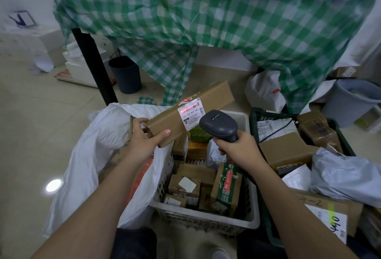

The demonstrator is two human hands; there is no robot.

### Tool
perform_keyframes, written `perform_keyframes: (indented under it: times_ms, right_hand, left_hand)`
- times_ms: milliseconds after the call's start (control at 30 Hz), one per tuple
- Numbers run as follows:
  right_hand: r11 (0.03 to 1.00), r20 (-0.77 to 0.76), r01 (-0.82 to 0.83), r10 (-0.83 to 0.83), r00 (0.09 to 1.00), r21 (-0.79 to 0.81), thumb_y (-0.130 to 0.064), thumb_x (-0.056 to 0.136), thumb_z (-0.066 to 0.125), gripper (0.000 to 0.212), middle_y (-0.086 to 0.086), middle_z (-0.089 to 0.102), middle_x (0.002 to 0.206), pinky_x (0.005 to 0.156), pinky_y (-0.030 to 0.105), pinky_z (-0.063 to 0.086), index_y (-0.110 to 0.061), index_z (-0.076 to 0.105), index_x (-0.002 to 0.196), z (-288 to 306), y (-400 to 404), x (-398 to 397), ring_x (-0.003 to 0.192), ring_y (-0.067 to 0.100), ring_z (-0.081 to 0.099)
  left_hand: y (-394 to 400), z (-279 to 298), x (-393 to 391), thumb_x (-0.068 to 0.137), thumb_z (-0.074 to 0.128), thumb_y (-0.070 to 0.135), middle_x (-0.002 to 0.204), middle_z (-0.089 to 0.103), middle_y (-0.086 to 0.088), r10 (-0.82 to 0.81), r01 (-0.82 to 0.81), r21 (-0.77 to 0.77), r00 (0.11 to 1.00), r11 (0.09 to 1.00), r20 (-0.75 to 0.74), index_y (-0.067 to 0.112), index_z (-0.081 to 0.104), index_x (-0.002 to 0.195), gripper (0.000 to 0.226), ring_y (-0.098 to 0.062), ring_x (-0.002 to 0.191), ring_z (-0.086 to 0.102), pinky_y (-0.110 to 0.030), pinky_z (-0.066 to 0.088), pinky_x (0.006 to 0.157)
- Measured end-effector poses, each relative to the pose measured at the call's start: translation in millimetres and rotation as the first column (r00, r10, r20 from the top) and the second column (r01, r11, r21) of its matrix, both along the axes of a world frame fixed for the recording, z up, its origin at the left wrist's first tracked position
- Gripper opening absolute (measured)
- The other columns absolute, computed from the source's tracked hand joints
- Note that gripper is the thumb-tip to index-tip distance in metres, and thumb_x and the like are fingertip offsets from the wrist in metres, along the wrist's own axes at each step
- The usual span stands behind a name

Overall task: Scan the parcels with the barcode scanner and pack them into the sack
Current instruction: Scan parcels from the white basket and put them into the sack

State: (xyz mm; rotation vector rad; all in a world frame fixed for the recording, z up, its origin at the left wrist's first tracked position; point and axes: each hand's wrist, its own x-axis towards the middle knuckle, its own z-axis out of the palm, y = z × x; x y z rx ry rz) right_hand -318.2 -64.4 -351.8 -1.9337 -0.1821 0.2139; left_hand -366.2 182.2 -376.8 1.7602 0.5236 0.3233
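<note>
Now the scan is on: the left hand point(144, 135) grips the near end of a long cardboard parcel point(189, 112), thumb along the front edge and fingers wrapped over the top, holding it up above the white basket point(208, 219). The right hand point(237, 147) is curled tight round the handle of the barcode scanner point(219, 123), head tipped toward the parcel's shipping label point(191, 113), and a red line sits right across the barcode there. Looks like the read is happening this instant.

That parcel looks stiff and boxy, probably light for its length, since one hand carries it from the end without sagging. Being held at one end, though, it could swing; a grip nearer the middle would steady it for the drop. Plain cardboard gives decent friction, so slipping seems unlikely.

Just left of the basket, the white sack point(92, 145) gapes open, its mouth directly under the left hand, so the drop is short. Inside the basket more small boxes wait, and to its right a dark crate point(259, 114) holds further packages.
</note>
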Motion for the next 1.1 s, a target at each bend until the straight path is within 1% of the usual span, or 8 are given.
perform_keyframes:
  times_ms: [133, 300, 433, 567, 633, 700, 867, 1100]
  right_hand:
    - [0.994, 0.015, -0.013, 0.011, 1.000, 0.111, -0.020, 0.080, 0.077, 0.018, 0.001, 0.070, 0.081, 0.066, 0.028, 0.046, -0.023, 0.064, 0.092, 2, 12, -1, 0.076, 0.015, 0.064]
    - [0.992, 0.049, 0.012, -0.018, 0.999, 0.126, -0.017, 0.080, 0.076, 0.028, -0.003, 0.068, 0.087, 0.072, 0.028, 0.046, -0.018, 0.062, 0.104, 1, 37, -6, 0.084, 0.014, 0.063]
    - [0.998, 0.071, 0.037, -0.040, 0.997, 0.045, -0.017, 0.081, 0.076, 0.023, -0.014, 0.060, 0.078, 0.067, 0.028, 0.042, -0.028, 0.057, 0.087, -4, 60, -10, 0.075, 0.003, 0.054]
    - [0.997, 0.058, 0.058, -0.055, 0.997, -0.053, -0.017, 0.083, 0.073, 0.013, 0.006, 0.065, 0.081, 0.075, 0.039, 0.048, -0.015, 0.060, 0.087, -15, 84, -15, 0.078, 0.019, 0.055]
    - [0.994, 0.074, 0.065, -0.058, 0.996, -0.093, -0.017, 0.084, 0.070, 0.016, 0.012, 0.064, 0.076, 0.065, 0.033, 0.044, -0.004, 0.063, 0.086, -20, 94, -17, 0.073, 0.024, 0.056]
    - [0.987, 0.074, 0.049, -0.038, 0.997, -0.152, -0.019, 0.085, 0.068, 0.016, 0.005, 0.060, 0.067, 0.058, 0.029, 0.038, -0.004, 0.062, 0.082, -23, 103, -17, 0.072, 0.028, 0.056]
    - [0.969, 0.063, 0.026, -0.010, 0.998, -0.247, -0.021, 0.083, 0.068, 0.018, 0.005, 0.058, 0.065, 0.061, 0.034, 0.039, -0.011, 0.056, 0.073, -35, 121, -14, 0.072, 0.032, 0.056]
    - [0.943, 0.108, 0.013, 0.024, 0.994, -0.332, -0.022, 0.085, 0.069, 0.017, 0.002, 0.059, 0.065, 0.054, 0.022, 0.034, -0.011, 0.058, 0.076, -40, 124, -16, 0.062, 0.011, 0.050]
  left_hand:
    - [8, 11, -11, 0.080, 0.076, 0.030, 0.116, 0.050, 0.000, 0.080, -0.081, 0.003, 0.994, 0.997, 0.076, 0.026, 0.032, 0.129, 0.066, -0.012, 0.096, 0.057, -0.023, 0.050, 0.069]
    - [37, 31, -40, 0.083, 0.075, 0.029, 0.106, 0.051, 0.009, 0.297, -0.292, -0.053, 0.936, 0.955, 0.188, 0.028, 0.032, 0.127, 0.061, -0.006, 0.088, 0.059, -0.016, 0.051, 0.056]
    - [80, 27, -77, 0.077, 0.080, 0.031, 0.118, 0.054, -0.002, 0.452, -0.468, 0.036, 0.869, 0.883, 0.201, 0.023, 0.034, 0.129, 0.070, -0.019, 0.097, 0.061, -0.021, 0.048, 0.074]
    - [121, 2, -126, 0.067, 0.084, 0.043, 0.113, 0.059, -0.003, 0.551, -0.558, 0.134, 0.830, 0.819, 0.090, 0.027, 0.035, 0.125, 0.078, -0.024, 0.099, 0.063, -0.046, 0.053, 0.087]
    - [137, -11, -147, 0.064, 0.083, 0.050, 0.118, 0.059, -0.006, 0.613, -0.600, 0.206, 0.790, 0.773, 0.000, 0.028, 0.035, 0.125, 0.081, -0.028, 0.104, 0.060, -0.048, 0.051, 0.090]
    - [147, -23, -162, 0.066, 0.082, 0.050, 0.122, 0.056, -0.012, 0.672, -0.629, 0.282, 0.736, 0.725, -0.085, 0.023, 0.036, 0.128, 0.082, -0.034, 0.111, 0.055, -0.047, 0.047, 0.093]
    - [153, -49, -178, 0.070, 0.081, 0.045, 0.128, 0.047, -0.020, 0.646, -0.518, 0.441, 0.734, 0.733, -0.211, 0.016, 0.035, 0.134, 0.084, -0.042, 0.120, 0.043, -0.048, 0.040, 0.095]
    - [153, -97, -133, 0.080, 0.075, 0.029, 0.131, 0.039, -0.021, 0.457, -0.184, 0.640, 0.841, 0.746, -0.290, 0.014, 0.035, 0.139, 0.073, -0.043, 0.115, 0.041, -0.050, 0.044, 0.090]
